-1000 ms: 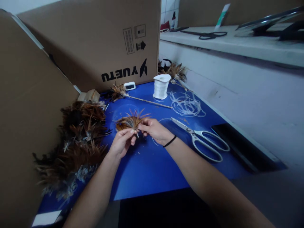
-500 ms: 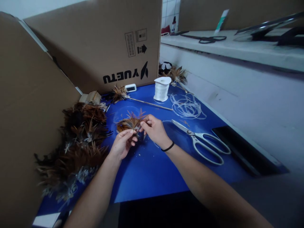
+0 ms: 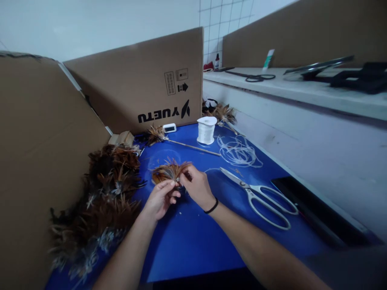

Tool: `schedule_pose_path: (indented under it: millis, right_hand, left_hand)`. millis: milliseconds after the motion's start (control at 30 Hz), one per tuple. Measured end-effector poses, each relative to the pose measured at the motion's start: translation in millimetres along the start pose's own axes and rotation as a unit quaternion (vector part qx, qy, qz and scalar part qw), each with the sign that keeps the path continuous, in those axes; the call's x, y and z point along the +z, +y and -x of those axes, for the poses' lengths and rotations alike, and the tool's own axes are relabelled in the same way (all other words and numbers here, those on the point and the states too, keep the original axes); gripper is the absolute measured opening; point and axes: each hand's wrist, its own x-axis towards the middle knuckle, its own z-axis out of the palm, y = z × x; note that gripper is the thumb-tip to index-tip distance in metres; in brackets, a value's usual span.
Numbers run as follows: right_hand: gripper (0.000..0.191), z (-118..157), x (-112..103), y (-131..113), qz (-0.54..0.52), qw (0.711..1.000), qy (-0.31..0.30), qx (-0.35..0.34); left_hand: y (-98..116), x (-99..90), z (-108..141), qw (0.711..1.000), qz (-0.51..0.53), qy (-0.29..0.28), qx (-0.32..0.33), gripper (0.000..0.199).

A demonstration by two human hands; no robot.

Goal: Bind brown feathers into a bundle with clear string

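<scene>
A small bunch of brown feathers [image 3: 167, 172] is held over the blue table, its tips fanning away from me. My left hand [image 3: 161, 197] pinches the pale base of the bunch between thumb and forefinger. Close beside it, my right hand [image 3: 195, 185] has its fingers closed at the right side of the same base; the fingertips are partly hidden. A black band circles my right wrist. Large scissors [image 3: 256, 197] lie to the right of my right hand, blades pointing away to the left.
Piles of brown feather bunches [image 3: 111, 201] line the left by a cardboard box [image 3: 136, 80]. Beyond my hands are a feather-tipped stick [image 3: 193, 148], a white ribbon spool [image 3: 207, 131] and a tangle of clear strips [image 3: 238, 152]. A black flat object [image 3: 314, 209] lies right, below a white ledge [image 3: 320, 86].
The view has tilted up, so everything sits lower in the picture. Both hands stay at the feather bunch; my right fingers have closed in nearer to my left thumb.
</scene>
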Motion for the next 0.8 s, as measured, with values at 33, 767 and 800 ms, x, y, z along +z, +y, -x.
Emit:
schedule_pose_path:
  millis: [33, 767, 800]
  right_hand:
    - [0.009, 0.5, 0.5, 0.6, 0.002, 1.0, 0.006, -0.005]
    - [0.003, 6.6, 4.5, -4.4, -0.081, 0.995, 0.057, 0.014]
    - [0.002, 6.0, 4.8, -4.7, -0.103, 0.993, 0.055, 0.024]
  left_hand:
    - [-0.3, 0.3, 0.0, 1.0, 0.002, -0.002, -0.003, 0.022]
    - [-3.7, -0.8, -1.0, 0.999, 0.038, -0.034, 0.002, 0.015]
    - [-3.7, -1.8, -1.7, 0.999, 0.035, -0.03, 0.008, 0.015]
